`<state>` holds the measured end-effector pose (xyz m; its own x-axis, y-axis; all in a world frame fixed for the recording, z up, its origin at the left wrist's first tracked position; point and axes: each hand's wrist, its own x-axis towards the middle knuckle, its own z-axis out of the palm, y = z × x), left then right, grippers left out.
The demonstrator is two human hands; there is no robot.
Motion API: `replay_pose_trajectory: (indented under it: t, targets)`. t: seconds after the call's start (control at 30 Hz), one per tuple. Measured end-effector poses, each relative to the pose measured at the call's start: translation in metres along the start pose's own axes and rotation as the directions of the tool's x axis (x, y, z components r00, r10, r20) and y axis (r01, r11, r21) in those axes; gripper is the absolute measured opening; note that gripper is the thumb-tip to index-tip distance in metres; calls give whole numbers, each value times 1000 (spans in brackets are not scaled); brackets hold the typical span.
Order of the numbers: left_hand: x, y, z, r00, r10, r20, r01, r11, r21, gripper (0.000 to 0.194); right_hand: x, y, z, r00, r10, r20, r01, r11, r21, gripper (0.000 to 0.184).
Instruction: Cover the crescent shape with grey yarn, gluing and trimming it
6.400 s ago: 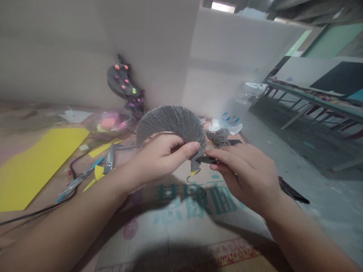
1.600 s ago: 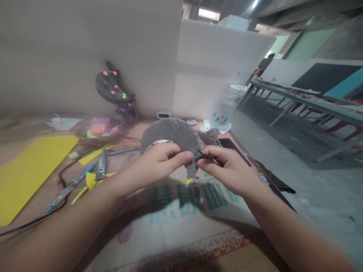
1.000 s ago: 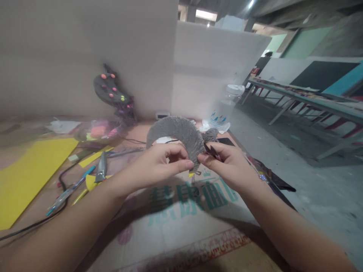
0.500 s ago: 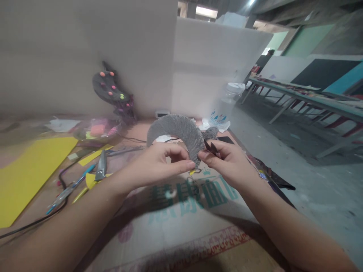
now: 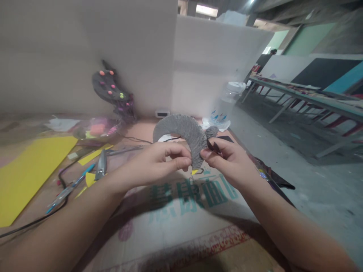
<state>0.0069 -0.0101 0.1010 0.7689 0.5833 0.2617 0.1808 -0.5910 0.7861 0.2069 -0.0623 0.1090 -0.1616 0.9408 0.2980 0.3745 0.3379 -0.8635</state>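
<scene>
Gray yarn crescent (image 5: 185, 130) sits at the middle of the view, between the two hands above the table, arched with its rounded back up. Its strands run side by side across the curve, and its narrow right-hand end points down toward the person; a yellow tip (image 5: 194, 172) shows there, with a small loop of loose yarn (image 5: 200, 171) beside it. The far left end goes out of sight behind the left hand.

The left hand (image 5: 167, 160) is loosely curled on the inner side of the curve, a gap showing between thumb and forefinger. The fingertips may be touching the inner edge, but the picture is too soft to tell whether they grip it. The right hand (image 5: 231, 158) is closed around a pair of dark blades (image 5: 214, 146), points toward the crescent, its thumb and finger against the outer edge.

Just behind the right hand lies a ball of yarn (image 5: 211, 132), and past it stands a water bottle (image 5: 224, 105). Cardboard (image 5: 181, 241) with green lettering lies below the hands. To the left are a gray tool (image 5: 101, 166), a blue pen (image 5: 70, 189) and a yellow sheet (image 5: 31, 177). Farther back, a dark crescent with bright dots (image 5: 109, 88) leans by the wall (image 5: 136, 49).
</scene>
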Motion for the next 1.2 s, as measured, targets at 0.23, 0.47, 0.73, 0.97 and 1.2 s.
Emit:
replay_pose_trajectory:
  t: [0.23, 0.47, 0.73, 0.97, 1.2]
  targets:
    - [1, 4, 2, 999, -1, -35, 3, 998, 64, 29, 1, -4, 1, 1000, -5, 12, 6, 998, -60, 29]
    - [1, 3, 0, 1000, -24, 20, 23, 1000, 21, 32, 0, -7, 1, 1000, -12, 0, 12, 995, -95, 29]
    - [4, -4, 10, 963, -200, -183, 152, 957, -247, 28, -5, -2, 4, 995, -88, -40, 78, 973, -216, 16]
    - [2, -2, 8, 995, -90, -51, 77, 972, -223, 34, -8, 0, 7, 979, -199, -48, 183, 955, -233, 10]
    - [-4, -8, 6, 985, -168, -48, 150, 953, -263, 46, -11, 0, 4, 988, -150, -31, 137, 956, -258, 6]
